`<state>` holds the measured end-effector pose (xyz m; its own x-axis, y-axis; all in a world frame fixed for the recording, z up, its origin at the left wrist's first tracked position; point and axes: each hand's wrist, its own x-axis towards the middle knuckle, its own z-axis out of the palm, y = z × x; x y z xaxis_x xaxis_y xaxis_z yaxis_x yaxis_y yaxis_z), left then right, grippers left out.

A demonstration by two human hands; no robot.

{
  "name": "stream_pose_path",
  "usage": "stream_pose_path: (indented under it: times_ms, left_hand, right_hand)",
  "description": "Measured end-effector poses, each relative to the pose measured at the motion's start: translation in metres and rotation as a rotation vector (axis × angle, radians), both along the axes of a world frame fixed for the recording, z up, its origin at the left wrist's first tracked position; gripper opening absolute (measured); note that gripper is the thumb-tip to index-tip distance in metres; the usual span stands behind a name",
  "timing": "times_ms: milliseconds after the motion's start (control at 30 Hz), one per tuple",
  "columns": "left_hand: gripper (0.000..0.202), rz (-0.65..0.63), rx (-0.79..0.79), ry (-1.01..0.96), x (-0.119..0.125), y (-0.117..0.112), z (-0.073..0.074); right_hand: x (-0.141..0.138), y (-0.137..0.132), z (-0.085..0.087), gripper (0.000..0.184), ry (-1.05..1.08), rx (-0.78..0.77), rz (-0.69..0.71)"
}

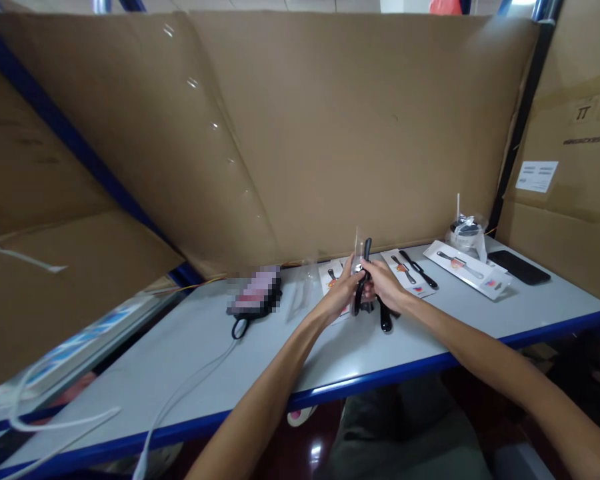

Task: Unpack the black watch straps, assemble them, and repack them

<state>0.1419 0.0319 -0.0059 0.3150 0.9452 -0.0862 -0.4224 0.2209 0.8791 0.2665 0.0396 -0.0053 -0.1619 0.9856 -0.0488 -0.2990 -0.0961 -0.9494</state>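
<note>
My left hand [341, 288] and my right hand [384, 280] meet above the table, fingers closed around a slim black tool [367, 249] held nearly upright. A clear plastic sleeve [359, 248] rises beside it between the hands; how it is held is partly hidden by my fingers. Below my right hand, another black handle [385, 320] lies on the table. Just right of that hand, a further black tool [419, 269] rests by a printed card [403, 263] picturing such a tool. Another printed card [329, 272] lies partly behind my left hand.
Clear plastic sleeves [303, 290] and a blurred-out phone-like device [255, 293] with a white cable [190, 377] lie left. To the right are a white printed package [467, 268], a lidded cup [465, 230] and a black phone [519, 267]. Cardboard walls [355, 133] enclose the table.
</note>
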Motion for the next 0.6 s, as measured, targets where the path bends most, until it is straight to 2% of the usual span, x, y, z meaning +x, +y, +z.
stream_pose_path:
  times_ms: [100,167,233,267,333,400,500,600]
  left_hand:
    - [0.063,0.0,0.052,0.09,-0.017,0.003,0.01]
    - [0.049,0.079,0.114,0.179,-0.041,0.01,0.017]
    - [0.036,0.249,0.241,0.315,-0.07,0.021,0.023]
    - [0.033,0.383,0.283,0.432,-0.085,0.027,0.026]
    - [0.029,0.682,0.274,0.817,-0.111,0.039,0.028]
    - [0.029,0.784,0.25,0.948,-0.129,0.051,0.026]
    - [0.025,0.815,0.222,1.064,-0.142,0.064,0.02]
    - [0.009,0.754,0.205,1.14,-0.144,0.072,0.012]
  right_hand:
    - [0.01,0.004,0.012,0.021,0.146,-0.025,0.014]
    - [0.021,0.009,0.02,0.026,0.215,-0.058,0.015]
    - [0.035,0.014,0.026,0.03,0.241,-0.097,0.002]
    - [0.042,0.017,0.027,0.03,0.233,-0.116,-0.011]
    - [0.052,0.023,0.026,0.031,0.184,-0.138,-0.049]
    - [0.057,0.028,0.021,0.031,0.118,-0.147,-0.079]
    - [0.058,0.033,0.013,0.03,0.065,-0.142,-0.077]
    - [0.055,0.033,0.009,0.027,0.055,-0.136,-0.052]
